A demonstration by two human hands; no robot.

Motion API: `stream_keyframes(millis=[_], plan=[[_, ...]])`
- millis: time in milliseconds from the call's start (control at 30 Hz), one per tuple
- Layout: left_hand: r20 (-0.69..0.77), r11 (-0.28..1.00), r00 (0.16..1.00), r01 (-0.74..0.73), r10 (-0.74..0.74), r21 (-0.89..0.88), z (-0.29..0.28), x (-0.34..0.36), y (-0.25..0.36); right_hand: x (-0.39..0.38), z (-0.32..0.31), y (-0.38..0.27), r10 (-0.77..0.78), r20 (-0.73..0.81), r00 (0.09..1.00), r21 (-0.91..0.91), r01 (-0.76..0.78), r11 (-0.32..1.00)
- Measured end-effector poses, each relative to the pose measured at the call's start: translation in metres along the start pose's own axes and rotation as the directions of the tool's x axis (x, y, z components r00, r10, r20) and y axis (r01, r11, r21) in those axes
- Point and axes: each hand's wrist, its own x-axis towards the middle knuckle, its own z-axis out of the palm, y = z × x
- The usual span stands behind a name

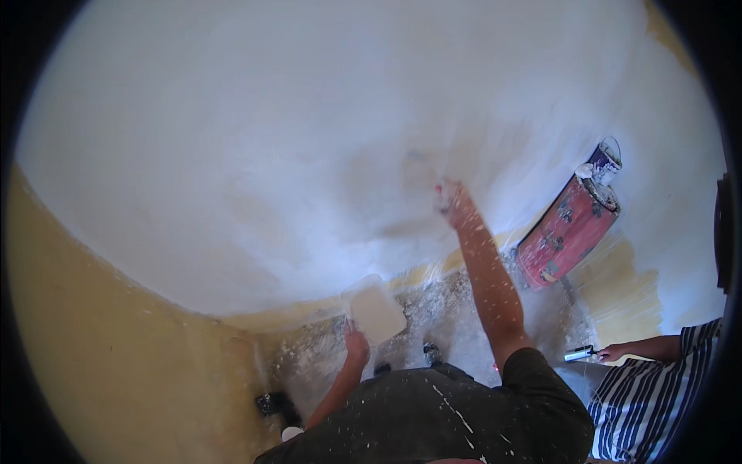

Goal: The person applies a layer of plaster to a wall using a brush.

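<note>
My left hand (355, 342) is closed on the near left edge of a pale rectangular tub (376, 311), held low in front of me. Its inside looks beige and smooth. My right hand (450, 199), at the end of a raised arm flecked with white, is closed at the wall (270, 147). A bit of red shows at its fingers, like a tool's handle; the tool's working end is too blurred to make out. White coating covers most of the wall, with duller, damp-looking patches around the right hand.
A scuffed red drum (568, 232) stands to the right, topped by a purple can (605, 160) with a wire handle. At the far right, a person in a striped top (649, 394) holds a wide-bladed scraper (578, 353). White splatter covers the floor (444, 309). Yellow wall (100, 317) lies left.
</note>
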Motion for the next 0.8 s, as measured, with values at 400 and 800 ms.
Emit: stream_keyframes(millis=[400, 800], plan=[[0.031, 0.986, 0.991, -0.125, 0.129, -0.114, 0.088, -0.009, 0.039, 0.050, -0.050, -0.094, 0.216, -0.033, 0.976, 0.795, -0.106, 0.597], [-0.031, 0.991, 0.991, -0.130, 0.129, -0.038, 0.086, 0.004, 0.018, -0.094, 0.093, 0.114, 0.566, 0.608, 0.557, 0.618, -0.779, 0.104]])
